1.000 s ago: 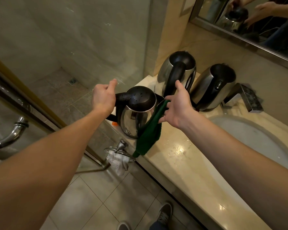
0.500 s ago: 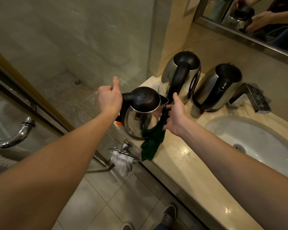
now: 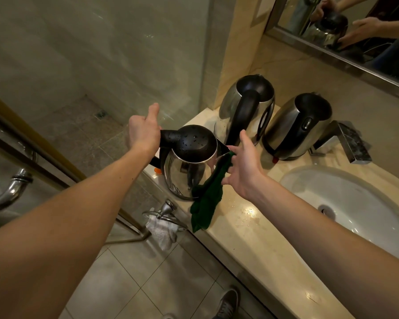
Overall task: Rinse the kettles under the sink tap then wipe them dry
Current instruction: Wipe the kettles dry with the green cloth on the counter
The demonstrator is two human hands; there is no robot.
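A steel kettle [image 3: 182, 173] with a wet black lid stands at the left end of the countertop [image 3: 242, 229]. My left hand [image 3: 144, 132] grips its black handle, thumb raised. My right hand [image 3: 242, 164] holds a green cloth [image 3: 206, 201] against the kettle's right side by the spout. The cloth's lower end hangs down onto the counter edge. Two more steel kettles, one [image 3: 247, 111] by the wall corner and one [image 3: 297, 127] beside the tap [image 3: 346, 141], stand behind. The sink basin [image 3: 355, 199] is to the right.
A glass shower screen [image 3: 124, 65] rises left of the counter. Below the counter edge a towel ring holds a white rag [image 3: 164, 231]. A mirror [image 3: 355, 31] runs along the back wall. Water drops lie on the counter. A shoe [image 3: 227, 301] shows on the tiled floor.
My right hand has slid the green cloth down from the lid edge along the kettle's right side. My left hand has kept its grip on the handle.
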